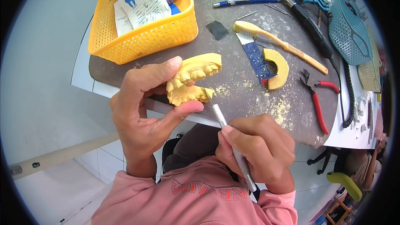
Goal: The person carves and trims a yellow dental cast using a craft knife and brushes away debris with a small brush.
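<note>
Apparently, blade work is proceeding | left hand [143, 96] is gripping the dental cast [196, 67] over the desk's near edge [157, 101] | right hand [262, 148] is gripping the knife [219, 116], tip at cast | seemingly calling for light pressure

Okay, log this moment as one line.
left hand: holds yellow dental cast | right hand: holds craft knife | blade: at cast's lower edge

Worktable [110, 75]: its brown top spread beyond my fingers [248, 124].
Floor [109, 161]: white tiles showed below them.
Chair [344, 186]: its lime-green back stood to their right.
Light: fell brightly.
</note>
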The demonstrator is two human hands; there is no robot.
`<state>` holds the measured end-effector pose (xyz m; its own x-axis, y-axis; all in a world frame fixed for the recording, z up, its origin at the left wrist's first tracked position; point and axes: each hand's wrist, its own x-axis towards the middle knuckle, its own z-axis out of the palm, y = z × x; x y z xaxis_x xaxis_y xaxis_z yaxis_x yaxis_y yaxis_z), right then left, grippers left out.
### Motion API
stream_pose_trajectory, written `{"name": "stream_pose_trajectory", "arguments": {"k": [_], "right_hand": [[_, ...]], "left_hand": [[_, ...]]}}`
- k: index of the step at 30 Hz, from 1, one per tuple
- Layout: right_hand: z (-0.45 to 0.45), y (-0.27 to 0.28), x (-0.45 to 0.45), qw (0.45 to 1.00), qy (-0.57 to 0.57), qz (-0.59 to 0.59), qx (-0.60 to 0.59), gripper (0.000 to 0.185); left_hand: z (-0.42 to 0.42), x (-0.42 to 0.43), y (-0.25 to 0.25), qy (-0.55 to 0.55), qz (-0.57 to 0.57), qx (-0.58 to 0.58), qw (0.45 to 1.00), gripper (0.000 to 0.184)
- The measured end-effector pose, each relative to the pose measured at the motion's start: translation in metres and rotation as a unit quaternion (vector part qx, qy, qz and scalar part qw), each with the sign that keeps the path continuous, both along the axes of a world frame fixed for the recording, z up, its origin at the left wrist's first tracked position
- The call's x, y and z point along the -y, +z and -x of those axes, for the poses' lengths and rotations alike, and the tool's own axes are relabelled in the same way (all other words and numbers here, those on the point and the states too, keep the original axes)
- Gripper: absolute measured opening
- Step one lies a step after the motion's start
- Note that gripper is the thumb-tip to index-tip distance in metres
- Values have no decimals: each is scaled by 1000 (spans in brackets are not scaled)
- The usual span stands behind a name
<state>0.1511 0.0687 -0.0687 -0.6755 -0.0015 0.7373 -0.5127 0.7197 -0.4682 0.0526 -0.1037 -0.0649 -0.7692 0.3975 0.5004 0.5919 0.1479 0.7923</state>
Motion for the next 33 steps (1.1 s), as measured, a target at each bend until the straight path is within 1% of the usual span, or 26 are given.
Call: {"name": "stream_pose_trajectory", "arguments": {"k": [8,11,14,16,20,22,23,25,29,31,33], "right_hand": [[-1,-3,-3,999,6,-31,-6,25],[-1,1,-2,999,-13,-45,17,23],[0,2,0,1000,-18,-17,15,24],[0,2,1,1000,-23,13,9,26],[-1,2,2,1000,-23,6,4,26],[-4,0,3,999,-40,7,7,24],[-5,0,4,999,-39,7,7,24],[-8,-1,6,997,-61,53,6,23],[-11,2,4,995,-69,67,9,24],[-13,3,3,994,-63,90,12,26],[-13,3,3,993,-64,95,4,27]], "left_hand": [[1,0,-2,-16,-6,-12,1000,69],[1,1,-2,-11,-10,-6,1000,68],[1,2,-4,-15,-14,-15,1000,68],[2,3,-5,-18,-9,-41,999,68],[3,4,-4,-26,-4,-43,999,69],[1,5,-2,-26,2,-14,1000,70],[2,5,-2,-25,3,-15,1000,70],[3,4,-2,-17,4,-30,999,70],[3,6,-1,-36,-8,-14,999,70],[1,6,2,-14,30,-25,999,71],[1,6,3,-10,34,-19,999,71]]}}
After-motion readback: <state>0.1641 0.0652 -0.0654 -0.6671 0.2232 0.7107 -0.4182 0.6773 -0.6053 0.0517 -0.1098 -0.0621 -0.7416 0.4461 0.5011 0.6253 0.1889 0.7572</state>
